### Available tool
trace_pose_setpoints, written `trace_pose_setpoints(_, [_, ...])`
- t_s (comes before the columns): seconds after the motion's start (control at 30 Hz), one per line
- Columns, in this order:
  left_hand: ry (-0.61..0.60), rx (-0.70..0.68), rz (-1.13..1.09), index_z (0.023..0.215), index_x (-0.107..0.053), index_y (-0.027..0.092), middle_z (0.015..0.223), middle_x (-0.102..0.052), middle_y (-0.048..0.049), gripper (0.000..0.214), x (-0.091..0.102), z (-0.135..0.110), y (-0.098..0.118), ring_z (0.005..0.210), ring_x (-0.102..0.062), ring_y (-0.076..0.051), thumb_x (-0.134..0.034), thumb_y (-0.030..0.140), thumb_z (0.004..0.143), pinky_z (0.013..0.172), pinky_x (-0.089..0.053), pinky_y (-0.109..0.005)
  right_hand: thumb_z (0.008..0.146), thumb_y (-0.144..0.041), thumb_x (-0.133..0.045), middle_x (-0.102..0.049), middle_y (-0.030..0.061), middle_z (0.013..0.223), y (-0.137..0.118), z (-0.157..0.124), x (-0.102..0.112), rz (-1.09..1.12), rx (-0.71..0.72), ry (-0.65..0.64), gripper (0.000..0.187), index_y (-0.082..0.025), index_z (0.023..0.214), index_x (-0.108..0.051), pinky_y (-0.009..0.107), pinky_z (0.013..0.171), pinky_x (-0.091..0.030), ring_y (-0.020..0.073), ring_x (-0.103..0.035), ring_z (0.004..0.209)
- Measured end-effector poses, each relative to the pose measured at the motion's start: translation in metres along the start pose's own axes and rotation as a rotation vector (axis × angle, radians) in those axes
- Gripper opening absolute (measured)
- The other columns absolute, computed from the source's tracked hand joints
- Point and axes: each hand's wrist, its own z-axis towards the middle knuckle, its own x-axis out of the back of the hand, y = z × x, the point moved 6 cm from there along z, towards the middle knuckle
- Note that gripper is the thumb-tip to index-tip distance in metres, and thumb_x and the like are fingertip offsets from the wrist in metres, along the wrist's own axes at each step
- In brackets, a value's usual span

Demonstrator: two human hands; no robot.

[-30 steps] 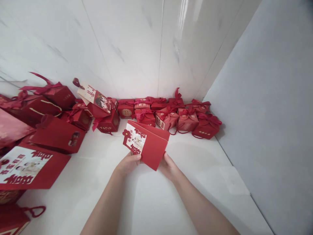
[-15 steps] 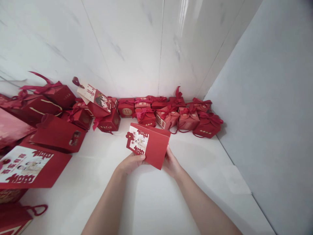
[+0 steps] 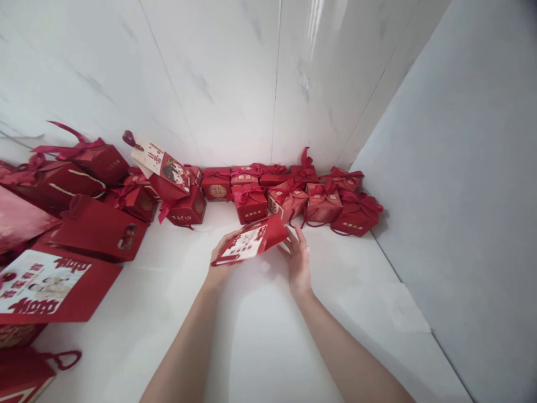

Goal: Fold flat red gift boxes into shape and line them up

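So, a flat-folded red card carton (image 3: pixel 257 240) is held low over the white surface (image 3: pixel 260 341), near its far edge and just in front of a row of small red boxes (image 3: pixel 289 202), tilted almost level. A white printed panel is carried on it, with red Chinese characters and a small picture, too small to be read. The left hand (image 3: pixel 221 256) is closed on the carton's left end. The right hand (image 3: pixel 298 258) is spread open, its fingertips touching the right end. The small boxes are matte card with gold marks, tied with dark red ribbon bows, and lined up along the glossy marble wall (image 3: pixel 235 84). At the left edge a bigger flat carton (image 3: pixel 54 291) is laid face up, showing bold red characters and a cartoon couple, with red bags (image 3: pixel 96 229) piled behind it.
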Motion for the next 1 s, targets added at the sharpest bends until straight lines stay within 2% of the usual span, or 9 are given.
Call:
trace_pose_setpoints(0.17, [0.035, -0.172, 0.058, 0.124, -0.061, 0.02, 0.125, -0.063, -0.0098, 0.069, -0.003, 0.003, 0.009, 0.117, -0.059, -0.028, -0.086, 0.017, 0.059, 0.097, -0.048, -0.033, 0.092, -0.054, -0.052, -0.058, 0.0052, 0.135, -0.003, -0.008, -0.004, -0.26, 0.026, -0.014, 0.043, -0.029, 0.126, -0.062, 0.042, 0.112, -0.029, 0.0248, -0.046, 0.13])
trace_pose_setpoints(0.37, [0.028, -0.221, 0.102, 0.119, -0.063, 0.021, 0.118, -0.065, -0.0072, 0.054, -0.002, 0.004, 0.01, 0.108, -0.06, -0.023, -0.081, 0.022, 0.068, 0.091, -0.048, -0.029, 0.092, -0.041, -0.057, -0.063, 0.0075, 0.111, -0.008, -0.012, -0.013, -0.436, 0.089, -0.102, 0.025, -0.026, 0.109, -0.069, 0.04, 0.1, -0.042, 0.0253, -0.056, 0.109])
trace_pose_setpoints(0.5, [0.018, -0.203, 0.099, 0.096, -0.068, 0.019, 0.098, -0.068, -0.005, 0.027, 0.001, 0.004, 0.005, 0.093, -0.062, -0.019, -0.078, 0.028, 0.073, 0.086, -0.049, -0.028, 0.09, -0.038, -0.059, -0.054, 0.0097, 0.127, -0.017, -0.015, -0.012, -0.53, 0.186, -0.06, 0.021, -0.025, 0.104, -0.07, 0.042, 0.109, -0.036, 0.0269, -0.045, 0.128])
trace_pose_setpoints(0.6, [0.015, -0.231, 0.134, 0.083, -0.068, 0.017, 0.121, -0.062, -0.0085, 0.021, 0.003, 0.004, 0.004, 0.111, -0.058, -0.025, -0.079, 0.03, 0.071, 0.092, -0.048, -0.031, 0.09, -0.04, -0.059, -0.045, 0.0101, 0.143, -0.016, -0.016, -0.011, -0.523, 0.215, -0.056, 0.025, -0.022, 0.107, -0.067, 0.046, 0.113, -0.032, 0.0284, -0.038, 0.136])
trace_pose_setpoints(0.67, [-0.016, -0.234, 0.16, 0.078, -0.067, 0.016, 0.133, -0.055, -0.0089, 0.021, 0.003, 0.005, 0.003, 0.12, -0.054, -0.027, -0.08, 0.03, 0.069, 0.094, -0.048, -0.033, 0.091, -0.04, -0.058, -0.047, 0.0102, 0.143, -0.011, -0.014, -0.01, -0.475, 0.181, -0.072, 0.028, -0.022, 0.11, -0.063, 0.046, 0.112, -0.034, 0.0278, -0.042, 0.134])
trace_pose_setpoints(0.7, [-0.037, -0.211, 0.164, 0.078, -0.066, 0.016, 0.13, -0.057, -0.0091, 0.022, 0.003, 0.007, 0.001, 0.116, -0.056, -0.027, -0.08, 0.03, 0.07, 0.092, -0.049, -0.033, 0.092, -0.041, -0.057, -0.05, 0.01, 0.14, -0.007, -0.013, -0.01, -0.442, 0.152, -0.085, 0.028, -0.022, 0.112, -0.061, 0.046, 0.111, -0.036, 0.0271, -0.045, 0.131])
trace_pose_setpoints(0.83, [-0.067, -0.141, 0.143, 0.089, -0.06, 0.018, 0.094, -0.067, -0.0038, 0.03, 0.006, 0.011, -0.006, 0.086, -0.064, -0.018, -0.081, 0.029, 0.069, 0.078, -0.052, -0.03, 0.091, -0.04, -0.058, -0.056, 0.0094, 0.134, 0.003, -0.009, -0.01, -0.335, 0.074, -0.105, 0.024, -0.022, 0.108, -0.056, 0.043, 0.103, -0.044, 0.0246, -0.056, 0.12])
trace_pose_setpoints(0.9, [-0.082, -0.164, 0.108, 0.1, -0.056, 0.021, 0.097, -0.067, -0.0025, 0.043, 0.005, 0.013, -0.005, 0.087, -0.065, -0.018, -0.083, 0.027, 0.067, 0.08, -0.053, -0.03, 0.089, -0.04, -0.061, -0.057, 0.0096, 0.132, 0.007, -0.008, -0.008, -0.268, 0.061, -0.075, 0.026, -0.023, 0.107, -0.052, 0.042, 0.099, -0.048, 0.0233, -0.059, 0.115])
trace_pose_setpoints(1.0, [-0.129, -0.17, 0.099, 0.121, -0.046, 0.026, 0.114, -0.065, -0.0054, 0.064, 0.002, 0.013, -0.006, 0.1, -0.065, -0.022, -0.082, 0.028, 0.068, 0.088, -0.053, -0.036, 0.087, -0.04, -0.064, -0.055, 0.0101, 0.132, 0.01, -0.008, -0.006, -0.19, 0.06, -0.046, 0.04, -0.025, 0.12, -0.046, 0.043, 0.1, -0.047, 0.0235, -0.058, 0.117])
